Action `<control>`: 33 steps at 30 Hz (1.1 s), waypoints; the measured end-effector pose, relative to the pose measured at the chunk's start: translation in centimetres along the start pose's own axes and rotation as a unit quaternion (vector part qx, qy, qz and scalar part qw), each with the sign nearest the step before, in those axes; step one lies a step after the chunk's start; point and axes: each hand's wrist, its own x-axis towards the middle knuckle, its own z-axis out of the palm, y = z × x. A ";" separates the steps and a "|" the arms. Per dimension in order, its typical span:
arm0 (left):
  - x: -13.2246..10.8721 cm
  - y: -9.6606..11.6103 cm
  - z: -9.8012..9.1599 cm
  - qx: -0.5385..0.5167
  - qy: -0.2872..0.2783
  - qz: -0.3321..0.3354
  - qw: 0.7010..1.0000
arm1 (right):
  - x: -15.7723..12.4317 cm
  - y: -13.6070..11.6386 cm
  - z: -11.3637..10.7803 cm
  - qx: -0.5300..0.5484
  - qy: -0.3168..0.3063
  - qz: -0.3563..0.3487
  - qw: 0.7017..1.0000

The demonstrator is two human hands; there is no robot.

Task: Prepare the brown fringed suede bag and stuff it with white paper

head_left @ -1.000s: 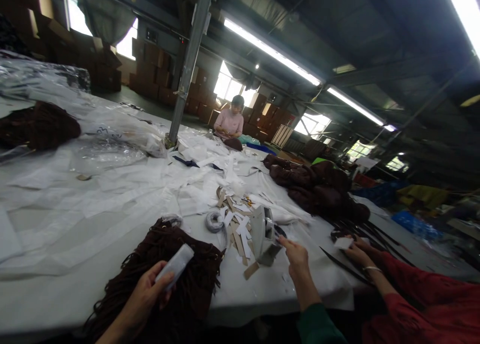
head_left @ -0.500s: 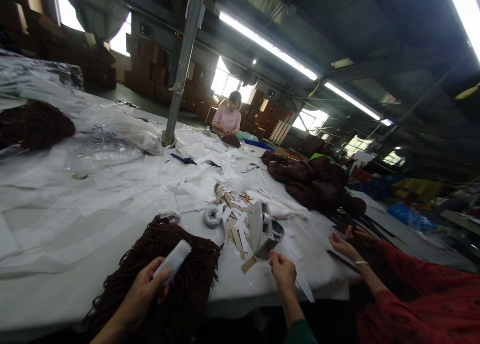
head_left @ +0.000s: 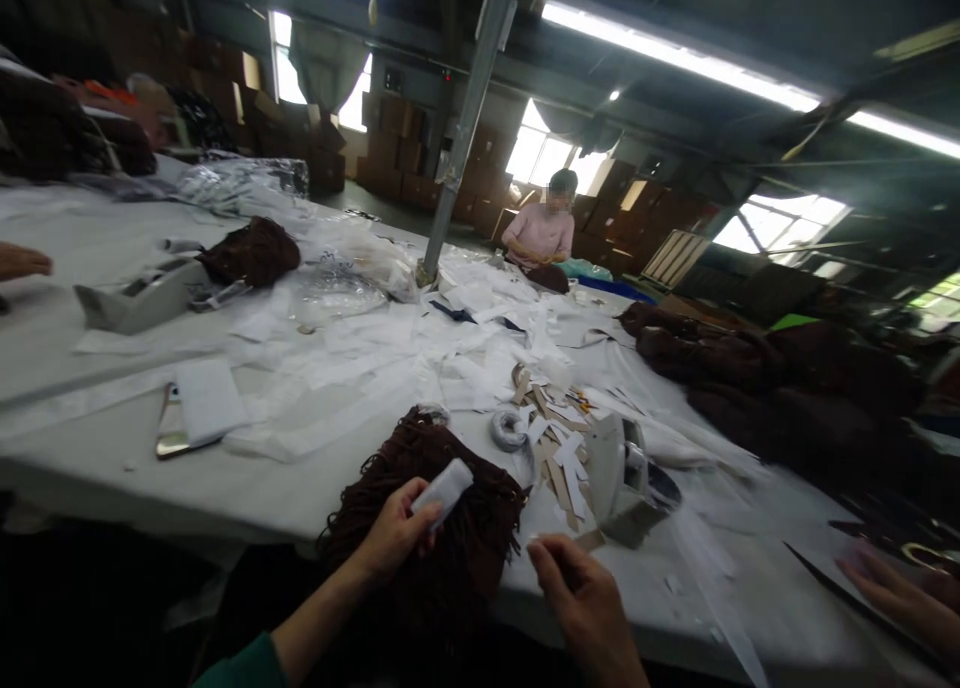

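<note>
My left hand is closed around a small white wrapped bundle, thumb on top. Beneath it a dark brown fringed bag lies at the table's front edge. To the right, my right hand is pinched near the bag's side; a tiny pale bit shows at its fingertips, too small to name. Behind that hand stands a grey tape dispenser. Beside the dispenser are a grey ring-shaped roll and a heap of white and tan card strips.
A phone lies partly under a white pad. Another dispenser stands at left, near a co-worker's hand. Dark brown bags are piled at right, by another person's hand. A metal pole rises behind; someone sits beyond.
The view has turned left, bringing the phone and second dispenser into sight. My right hand has moved from beside the near dispenser towards my left hand, which keeps its grip on the white bundle.
</note>
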 end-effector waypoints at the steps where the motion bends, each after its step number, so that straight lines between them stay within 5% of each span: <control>1: -0.1 0.0 0.0 0.004 0.001 0.006 1.000 | 0.1 -1.8 1.3 0.022 -0.045 -0.021 0.999; 5: -0.4 0.2 -0.2 0.020 -0.004 0.018 1.000 | 1.2 -5.4 5.6 0.071 -0.136 -0.060 0.986; 10: -0.4 0.6 -0.3 0.024 -0.002 0.023 0.999 | 3.2 -3.6 8.4 0.001 -0.096 -0.041 0.995; 20: -0.3 0.6 -0.6 0.011 -0.007 0.015 1.000 | 4.7 -2.0 10.4 -0.042 -0.038 0.041 0.998; 33: -0.1 0.7 -1.3 -0.234 0.009 -0.040 0.971 | 3.5 -3.1 11.7 0.243 -0.123 0.138 0.952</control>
